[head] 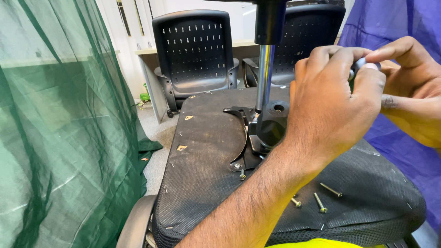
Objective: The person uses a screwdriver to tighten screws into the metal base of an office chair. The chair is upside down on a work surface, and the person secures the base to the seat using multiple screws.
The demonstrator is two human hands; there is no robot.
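While hands (363, 87) grip, three bolts (320, 202) lie.

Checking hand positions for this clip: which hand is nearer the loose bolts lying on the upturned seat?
Left. The left hand and its forearm sit directly above the loose bolts; the right hand is farther up and to the right, gripping a dark part together with the left.

Bright, even indoor light, strongest from the pale windows at the upper middle of the frame; a glare streak runs down the chrome post (264, 76). Shadows are soft. The near forearm at the bottom is slightly blurred, and edges bow a little
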